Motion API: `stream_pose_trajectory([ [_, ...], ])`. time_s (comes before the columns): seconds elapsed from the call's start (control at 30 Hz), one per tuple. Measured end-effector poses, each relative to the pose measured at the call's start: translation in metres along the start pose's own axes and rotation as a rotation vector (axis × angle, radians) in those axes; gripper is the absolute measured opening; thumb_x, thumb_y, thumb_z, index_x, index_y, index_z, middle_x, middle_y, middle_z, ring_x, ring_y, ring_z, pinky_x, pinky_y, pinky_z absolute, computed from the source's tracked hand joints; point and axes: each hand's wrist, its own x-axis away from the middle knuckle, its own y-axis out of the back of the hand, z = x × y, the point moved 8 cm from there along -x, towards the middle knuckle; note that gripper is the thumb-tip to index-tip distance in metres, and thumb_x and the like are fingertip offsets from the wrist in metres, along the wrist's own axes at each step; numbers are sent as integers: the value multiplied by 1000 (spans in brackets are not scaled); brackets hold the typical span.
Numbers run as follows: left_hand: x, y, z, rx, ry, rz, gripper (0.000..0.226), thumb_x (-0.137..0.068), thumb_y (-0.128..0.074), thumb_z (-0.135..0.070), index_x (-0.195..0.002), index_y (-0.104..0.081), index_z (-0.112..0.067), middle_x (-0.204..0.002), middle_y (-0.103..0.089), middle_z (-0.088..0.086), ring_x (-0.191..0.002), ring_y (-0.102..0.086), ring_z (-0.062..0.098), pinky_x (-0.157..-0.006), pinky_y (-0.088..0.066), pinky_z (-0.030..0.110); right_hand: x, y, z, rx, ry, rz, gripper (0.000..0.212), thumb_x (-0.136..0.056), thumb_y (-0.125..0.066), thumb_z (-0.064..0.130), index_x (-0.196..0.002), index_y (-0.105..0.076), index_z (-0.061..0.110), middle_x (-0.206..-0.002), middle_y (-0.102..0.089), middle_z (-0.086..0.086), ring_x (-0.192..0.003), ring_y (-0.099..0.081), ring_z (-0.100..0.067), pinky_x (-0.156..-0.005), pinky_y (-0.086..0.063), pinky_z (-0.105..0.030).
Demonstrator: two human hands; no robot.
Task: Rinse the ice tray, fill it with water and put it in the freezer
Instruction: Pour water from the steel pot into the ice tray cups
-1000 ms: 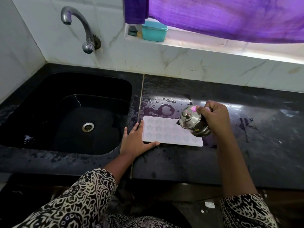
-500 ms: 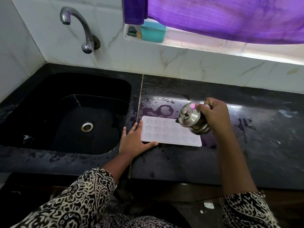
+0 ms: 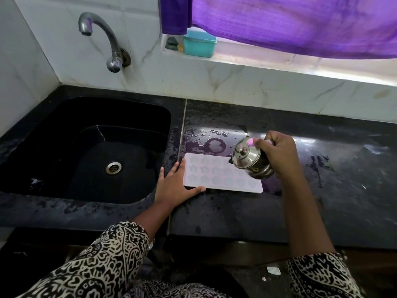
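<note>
Steel catches the light first: a small lidded steel pot (image 3: 251, 161) is wrapped in the right hand (image 3: 279, 154), fingers curled tight around its body, tipped hard over so the knobbed lid faces left and its lower edge hangs over the right end of the ice tray (image 3: 222, 174). Whether water is leaving the pot, I cannot tell. That tray, pale and flat with shaped cavities in rows, lies on the black countertop (image 3: 322, 201) directly beneath the gripped pot and stretching away to its left. At the tray's far end from the pot, the left hand (image 3: 175, 186) lies open and flat, fingers spread along the short edge, thumb reaching under the near corner, bracing rather than clasping. Just behind the pot, a wet ring and scattered droplets (image 3: 214, 145) shine on the stone. Further left of the bracing hand, across the seam, sits the black sink (image 3: 90, 117) with its metal drain (image 3: 113, 167), and above that the curved tap (image 3: 103, 39) on the tiled wall. Up beyond both hands, a teal box (image 3: 199, 45) rests on the window ledge under a purple curtain (image 3: 300, 22). Patterned black-and-white sleeves (image 3: 96, 265) frame the foreground.
</note>
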Motion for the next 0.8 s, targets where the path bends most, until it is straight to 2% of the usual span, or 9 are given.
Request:
stream_pose_trajectory([
  [0.37, 1, 0, 1, -11, 1, 1, 118, -67, -45, -88, -154, -2, -21, -159, -24, -4, -148, -9, 6, -120, 3, 43, -2, 1, -2, 19, -1, -4, 37, -81, -68, 12, -57, -39, 16, -56, -43, -1, -54, -40, -14, -53, -37, -24],
  [0.6, 1, 1, -1, -9, 3, -3, 118, -67, -46, -87, -154, -2, -21, -159, -24, -3, -148, -10, 6, -120, 3, 43, -2, 1, -6, 15, -13, 6, 28, -80, -68, 13, -63, -45, 10, -62, -44, -11, -58, -41, -18, -56, -38, -27],
  [0.8, 2, 1, -1, -9, 4, 5, 117, -68, -47, -87, -154, -1, -22, -159, -23, -4, -148, -9, 6, -120, 3, 44, -1, -2, -8, -2, -27, 17, 33, -80, -67, 13, -60, -42, 15, -59, -43, -5, -57, -41, -17, -55, -39, -27],
])
